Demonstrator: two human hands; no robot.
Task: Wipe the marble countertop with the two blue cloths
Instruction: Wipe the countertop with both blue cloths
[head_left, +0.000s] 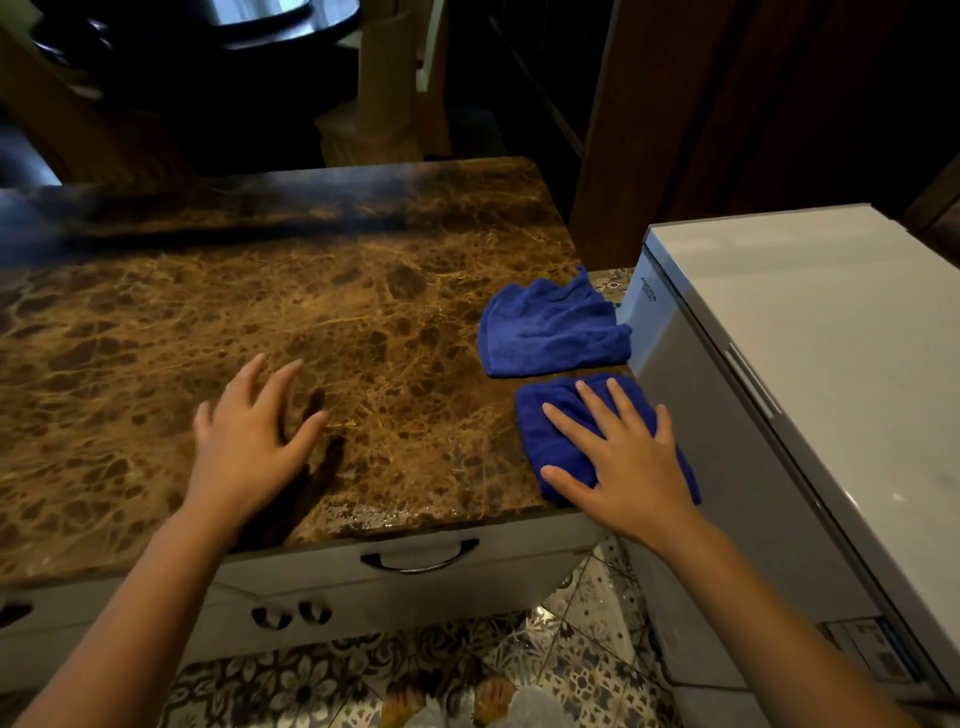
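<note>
Right hand (626, 457) flat, fingers spread, on near cloth (558, 441) — left hand (249, 441) open, empty.

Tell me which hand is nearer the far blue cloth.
Right. The right hand lies flat on the near cloth, just below the far blue cloth; the left hand is well off to its left.

My left hand (249, 441) flat, fingers spread, palm down. My right hand (623, 457) flat, fingers splayed, forearms extended.
</note>
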